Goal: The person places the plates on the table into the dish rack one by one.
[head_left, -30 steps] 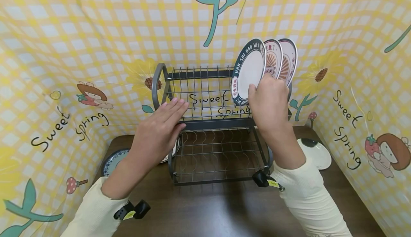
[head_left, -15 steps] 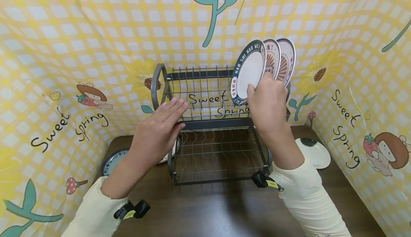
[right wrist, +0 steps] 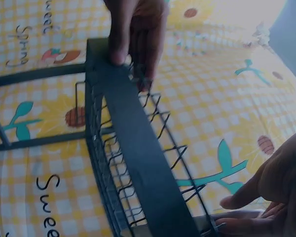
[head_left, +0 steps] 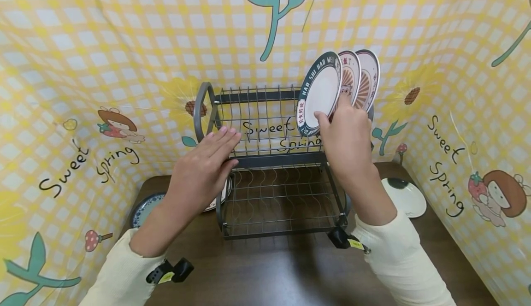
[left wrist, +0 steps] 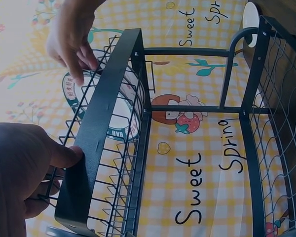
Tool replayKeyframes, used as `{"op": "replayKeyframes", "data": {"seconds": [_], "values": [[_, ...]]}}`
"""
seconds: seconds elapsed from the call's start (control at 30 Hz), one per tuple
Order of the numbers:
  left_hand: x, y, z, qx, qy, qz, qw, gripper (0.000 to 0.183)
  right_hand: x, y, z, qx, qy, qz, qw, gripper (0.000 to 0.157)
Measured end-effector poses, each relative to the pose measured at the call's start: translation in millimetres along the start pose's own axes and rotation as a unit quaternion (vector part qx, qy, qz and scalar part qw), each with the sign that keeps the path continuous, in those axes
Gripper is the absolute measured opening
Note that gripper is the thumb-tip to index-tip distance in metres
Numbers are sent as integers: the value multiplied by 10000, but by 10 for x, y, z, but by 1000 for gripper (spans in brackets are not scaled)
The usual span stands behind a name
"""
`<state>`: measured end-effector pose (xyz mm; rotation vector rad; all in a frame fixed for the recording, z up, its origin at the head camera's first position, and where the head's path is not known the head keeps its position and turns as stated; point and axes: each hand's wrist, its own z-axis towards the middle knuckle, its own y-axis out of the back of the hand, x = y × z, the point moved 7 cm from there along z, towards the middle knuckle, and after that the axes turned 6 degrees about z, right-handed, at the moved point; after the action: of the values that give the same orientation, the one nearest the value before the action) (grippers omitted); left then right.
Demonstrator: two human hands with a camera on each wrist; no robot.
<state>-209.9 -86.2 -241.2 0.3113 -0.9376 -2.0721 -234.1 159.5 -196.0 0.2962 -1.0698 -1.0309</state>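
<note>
A dark two-tier dish rack (head_left: 282, 160) stands at the back of the table. Three plates lean on edge at its upper right: a green-rimmed one (head_left: 321, 94) in front, then two (head_left: 350, 73) (head_left: 369, 80) with red prints. My right hand (head_left: 348, 135) is at the front plate, thumb spread before its face and index finger behind its rim. In the right wrist view, the thumb stands off from this plate's edge. My left hand (head_left: 203, 167) grips the rack's upper front rail near the left end, thumb (left wrist: 66, 155) on the rail's face, fingers over the wires.
A blue-patterned plate (head_left: 147, 209) lies left of the rack, partly behind my forearm. Another plate (head_left: 226, 194) shows at the rack's left side. A white plate with a dark patch (head_left: 408, 200) lies at the right. Yellow checked cloth (head_left: 166, 29) encloses the table (head_left: 269, 273).
My right hand has loosened at the front plate; thumb and index finger are now spread wider apart. The plates stay leaning in the rack. My left hand has not moved.
</note>
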Motion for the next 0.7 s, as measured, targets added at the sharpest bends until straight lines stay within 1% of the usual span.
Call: {"op": "replayKeyframes", "data": {"seconds": [0.1, 0.17, 0.27, 0.33, 0.43, 0.5, 0.53, 0.6, 0.7], "values": [[6, 13, -8, -116, 2, -47, 9999, 52, 17, 49, -83, 149, 94, 114, 9998, 51], [7, 13, -12, -182, -1, -77, 9998, 53, 24, 119, -151, 97, 263, 169, 9995, 51], [6, 8, -15, -260, -14, -108, 9996, 53, -4, 257, -263, -189, 701, 339, 9968, 44], [3, 3, -17, -283, -21, -112, 9995, 52, -59, 348, -328, -478, 1091, 492, 9917, 36], [-1, -3, -19, -289, -38, -95, 9995, 51, -212, 457, -390, -826, 1603, 799, 9803, 28], [0, -6, -22, -284, -41, -78, 9996, 51, -357, 500, -396, -937, 1790, 877, 9755, 26], [1, -6, -23, -288, -43, -73, 9995, 51, -438, 512, -387, -931, 1832, 883, 9747, 27], [3, -5, -29, -305, -49, -78, 9995, 50, -602, 516, -356, -825, 1828, 690, 9772, 30], [9, -4, -36, -347, -52, -84, 9993, 51, -808, 479, -313, -435, 1840, 359, 9813, 39]]}}
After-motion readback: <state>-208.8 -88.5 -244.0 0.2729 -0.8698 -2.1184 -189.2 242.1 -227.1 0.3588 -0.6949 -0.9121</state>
